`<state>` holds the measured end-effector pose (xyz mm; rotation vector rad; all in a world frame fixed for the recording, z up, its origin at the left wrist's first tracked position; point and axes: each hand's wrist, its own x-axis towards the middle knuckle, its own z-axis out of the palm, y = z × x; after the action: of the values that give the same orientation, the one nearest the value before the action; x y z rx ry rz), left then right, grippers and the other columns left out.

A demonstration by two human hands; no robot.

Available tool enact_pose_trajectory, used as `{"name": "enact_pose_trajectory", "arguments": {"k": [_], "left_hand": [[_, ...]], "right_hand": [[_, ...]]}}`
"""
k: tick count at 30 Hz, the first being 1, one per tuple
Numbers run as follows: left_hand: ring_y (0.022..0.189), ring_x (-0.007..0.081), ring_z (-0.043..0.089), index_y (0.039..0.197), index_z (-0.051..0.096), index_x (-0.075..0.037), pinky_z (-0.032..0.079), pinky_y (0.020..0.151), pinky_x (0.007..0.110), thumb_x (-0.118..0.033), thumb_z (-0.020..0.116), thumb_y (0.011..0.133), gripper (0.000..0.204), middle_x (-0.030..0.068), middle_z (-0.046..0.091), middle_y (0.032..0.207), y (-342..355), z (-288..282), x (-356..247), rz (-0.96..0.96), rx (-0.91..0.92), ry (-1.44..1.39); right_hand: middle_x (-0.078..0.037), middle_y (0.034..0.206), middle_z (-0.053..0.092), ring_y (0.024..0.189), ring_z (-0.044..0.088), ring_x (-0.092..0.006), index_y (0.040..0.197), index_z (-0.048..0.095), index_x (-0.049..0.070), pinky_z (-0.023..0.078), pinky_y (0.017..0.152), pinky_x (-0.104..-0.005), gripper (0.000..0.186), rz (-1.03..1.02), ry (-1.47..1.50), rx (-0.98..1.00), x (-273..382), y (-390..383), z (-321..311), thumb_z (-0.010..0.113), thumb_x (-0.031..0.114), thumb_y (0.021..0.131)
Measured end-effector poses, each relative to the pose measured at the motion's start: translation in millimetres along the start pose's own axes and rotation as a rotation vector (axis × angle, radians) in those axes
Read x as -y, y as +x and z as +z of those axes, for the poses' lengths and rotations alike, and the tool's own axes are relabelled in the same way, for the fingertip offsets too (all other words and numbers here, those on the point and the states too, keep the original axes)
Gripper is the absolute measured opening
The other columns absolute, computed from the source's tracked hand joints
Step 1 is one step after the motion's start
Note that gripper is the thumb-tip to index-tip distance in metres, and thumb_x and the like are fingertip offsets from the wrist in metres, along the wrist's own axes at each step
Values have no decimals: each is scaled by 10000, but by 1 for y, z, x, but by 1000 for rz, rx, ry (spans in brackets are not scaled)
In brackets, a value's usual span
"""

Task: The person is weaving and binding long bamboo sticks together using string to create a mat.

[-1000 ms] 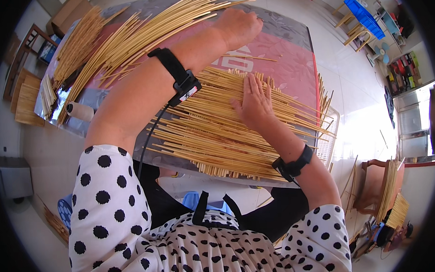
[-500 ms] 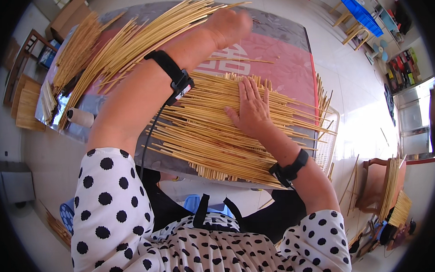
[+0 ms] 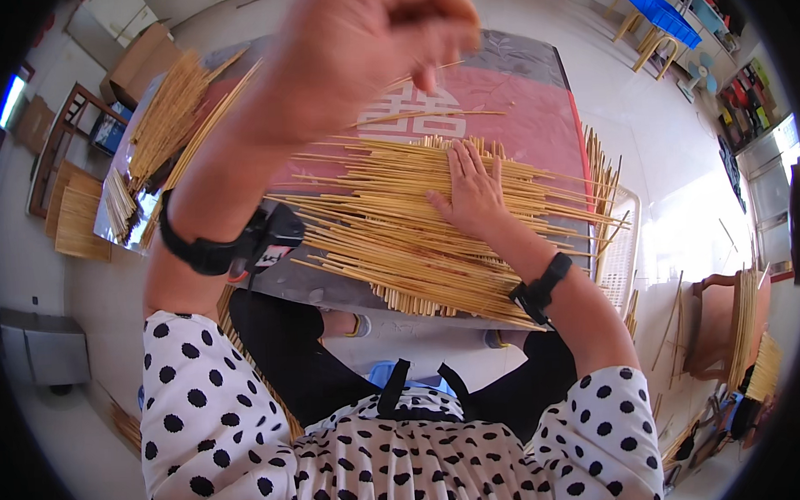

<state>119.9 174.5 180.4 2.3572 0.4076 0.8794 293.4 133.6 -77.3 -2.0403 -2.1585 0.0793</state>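
A wide layer of thin straw-coloured stalks (image 3: 381,220) lies side by side across the near part of the table. Short stalk ends running crosswise show along its far and near edges. My right hand (image 3: 475,193) rests flat on this layer, right of its middle, fingers stretched out. High above the table, close to the camera, is my left hand (image 3: 349,53); its fingers are curled in and smeared by motion. Whatever it may hold cannot be made out. My left forearm hides part of a loose bundle of long stalks (image 3: 215,115) behind it.
The table (image 3: 535,78) has a grey and red patterned cover. More stalk bundles (image 3: 168,113) lie at its far left. A white plastic basket (image 3: 625,246) stands by the right edge, beside upright stalks. A blue crate (image 3: 659,13) sits at the far right.
My left hand has risen from the far side of the table towards the camera and left. My right hand stays flat on the stalks. The whole view has shifted slightly.
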Motion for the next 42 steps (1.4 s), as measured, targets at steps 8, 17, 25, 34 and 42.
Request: {"name": "enact_pose_trajectory", "arguments": {"k": [8, 17, 25, 34, 42], "left_hand": [[601, 90, 613, 886, 606, 21, 520, 529, 214, -65, 639, 856, 97, 67, 632, 712, -25, -8, -52, -7, -84, -282], [618, 125, 622, 947, 633, -11, 511, 575, 240, -137, 540, 918, 160, 49, 646, 796, -114, 103, 62, -527, 387, -378], [761, 330, 618, 801, 659, -76, 479, 661, 440, -211, 598, 789, 149, 136, 636, 789, -99, 57, 197, -522, -30, 695], [833, 329, 645, 820, 702, -23, 512, 695, 418, -46, 615, 723, 132, 169, 671, 857, -69, 47, 250, -544, 409, 1025], [845, 314, 639, 838, 700, -47, 515, 707, 412, -82, 559, 774, 159, 149, 673, 884, -70, 37, 253, -408, 362, 1089]], "right_hand": [[-107, 1511, 195, 1414, 110, -237, 1444, 190, 16, 39, 1133, -502, 847, 11, 42, 36, 7, -2, -7, 450, 569, 858], [-94, 1509, 200, 1414, 101, -231, 1446, 182, 19, 2, 1133, -501, 833, -8, -55, 15, 4, 3, 7, 458, 544, 860], [-100, 1515, 177, 1414, 97, -247, 1446, 187, 29, 41, 1134, -503, 818, 25, -40, 79, 11, 2, -10, 462, 544, 873], [-102, 1519, 165, 1415, 95, -264, 1450, 173, 30, 72, 1129, -514, 826, 27, -17, 107, 9, 2, -7, 475, 538, 873], [-135, 1502, 197, 1411, 99, -296, 1430, 220, 14, 102, 1127, -509, 816, -12, -41, 101, -1, 8, -17, 554, 477, 847]]}}
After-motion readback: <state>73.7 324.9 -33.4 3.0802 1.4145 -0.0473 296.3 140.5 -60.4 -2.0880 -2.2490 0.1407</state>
